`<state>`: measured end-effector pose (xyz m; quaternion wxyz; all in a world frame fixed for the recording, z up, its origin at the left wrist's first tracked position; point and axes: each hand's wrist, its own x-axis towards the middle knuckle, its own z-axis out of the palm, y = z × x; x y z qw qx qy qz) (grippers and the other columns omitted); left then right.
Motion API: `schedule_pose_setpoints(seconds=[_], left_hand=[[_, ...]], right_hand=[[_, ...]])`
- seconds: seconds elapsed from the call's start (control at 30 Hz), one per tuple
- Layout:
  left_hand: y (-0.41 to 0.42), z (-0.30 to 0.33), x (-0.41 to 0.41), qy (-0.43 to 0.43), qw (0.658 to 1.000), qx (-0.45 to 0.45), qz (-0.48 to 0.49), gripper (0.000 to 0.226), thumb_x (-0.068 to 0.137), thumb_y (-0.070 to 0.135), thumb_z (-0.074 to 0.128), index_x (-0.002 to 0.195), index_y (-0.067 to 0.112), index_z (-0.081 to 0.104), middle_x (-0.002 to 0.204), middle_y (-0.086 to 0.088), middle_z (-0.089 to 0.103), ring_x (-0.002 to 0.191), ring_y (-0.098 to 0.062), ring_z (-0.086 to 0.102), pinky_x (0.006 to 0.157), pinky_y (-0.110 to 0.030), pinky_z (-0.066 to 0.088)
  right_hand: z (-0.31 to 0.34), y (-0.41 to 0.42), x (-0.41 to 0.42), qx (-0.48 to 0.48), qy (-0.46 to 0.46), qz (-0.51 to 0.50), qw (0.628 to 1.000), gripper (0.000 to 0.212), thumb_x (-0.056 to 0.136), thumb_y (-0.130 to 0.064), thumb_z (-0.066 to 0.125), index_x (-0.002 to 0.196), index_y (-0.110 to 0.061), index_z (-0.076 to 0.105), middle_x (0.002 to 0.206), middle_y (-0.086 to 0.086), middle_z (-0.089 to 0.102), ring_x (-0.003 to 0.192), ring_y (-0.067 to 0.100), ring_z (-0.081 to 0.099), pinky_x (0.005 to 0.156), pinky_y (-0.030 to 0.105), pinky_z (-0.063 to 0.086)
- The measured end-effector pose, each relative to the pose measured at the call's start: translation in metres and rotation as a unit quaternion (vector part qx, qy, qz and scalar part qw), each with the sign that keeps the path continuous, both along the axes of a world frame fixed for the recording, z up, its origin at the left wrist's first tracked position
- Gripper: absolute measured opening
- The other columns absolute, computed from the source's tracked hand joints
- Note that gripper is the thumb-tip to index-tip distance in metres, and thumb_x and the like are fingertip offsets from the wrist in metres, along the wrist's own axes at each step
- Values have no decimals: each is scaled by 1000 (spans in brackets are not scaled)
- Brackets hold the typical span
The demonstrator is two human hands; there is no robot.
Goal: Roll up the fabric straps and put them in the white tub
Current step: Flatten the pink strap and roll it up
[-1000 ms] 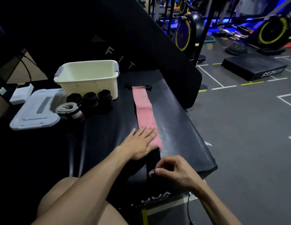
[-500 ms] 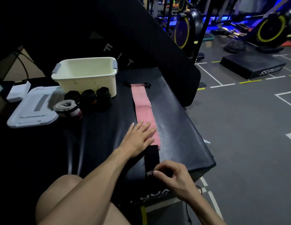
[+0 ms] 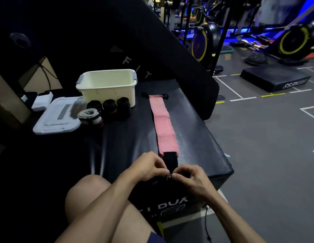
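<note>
Two hands' grips pinch pink strap (image 3: 164,125) end — rolled straps (image 3: 109,109) before white tub (image 3: 109,88), lid (image 3: 56,116) beside.

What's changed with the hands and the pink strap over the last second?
The left hand lifted off the pink strap, where it lay flat, and drew back to the strap's black end, which it now pinches beside the right hand. The right hand kept its pinch there. The strap stays flat and unrolled; the white tub and rolled straps are unmoved.
</note>
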<state>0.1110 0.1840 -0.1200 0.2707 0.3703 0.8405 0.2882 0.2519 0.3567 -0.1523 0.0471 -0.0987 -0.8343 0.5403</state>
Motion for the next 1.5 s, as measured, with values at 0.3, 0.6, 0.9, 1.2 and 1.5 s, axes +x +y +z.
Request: schedule_pose_setpoints(seconds=[0.3, 0.6, 0.9, 1.2, 1.5], left_hand=[[-2, -5, 21, -20, 999, -15, 43, 12, 88, 41, 75, 85, 30, 80, 66, 17, 70, 61, 5, 64, 62, -15, 47], [-1, -8, 21, -26, 996, -38, 81, 9, 87, 39, 76, 79, 37, 79, 77, 17, 74, 75, 5, 68, 62, -13, 44], [6, -10, 25, -30, 991, -52, 123, 6, 77, 40, 82, 72, 38, 78, 73, 17, 74, 74, -3, 71, 68, -27, 58], [5, -10, 32, 121, 990, -67, 18, 25, 72, 40, 83, 92, 32, 71, 89, 13, 71, 88, -9, 67, 76, -32, 55], [4, -8, 33, 145, 988, -53, 10, 15, 89, 41, 72, 101, 32, 73, 101, 11, 69, 94, -12, 65, 74, -27, 48]], right_hand=[[12, -6, -3, 18, -38, -24, 999, 7, 86, -20, 80, 79, -21, 79, 74, -6, 75, 69, 0, 67, 66, 15, 47], [20, -6, -9, 89, -91, -53, 990, 12, 83, -29, 81, 71, -28, 79, 66, -11, 72, 61, -5, 61, 58, 11, 42], [20, -6, -22, 124, -147, -62, 979, 15, 77, -18, 84, 72, -20, 70, 58, -7, 67, 50, -1, 57, 52, 16, 44], [20, -3, -30, 130, -174, -53, 975, 13, 76, -16, 83, 68, -19, 73, 62, -4, 71, 52, -2, 60, 53, 14, 45], [10, 6, -13, 183, -89, -4, 979, 16, 82, -41, 81, 79, -26, 76, 70, -12, 71, 70, 0, 65, 60, 17, 48]])
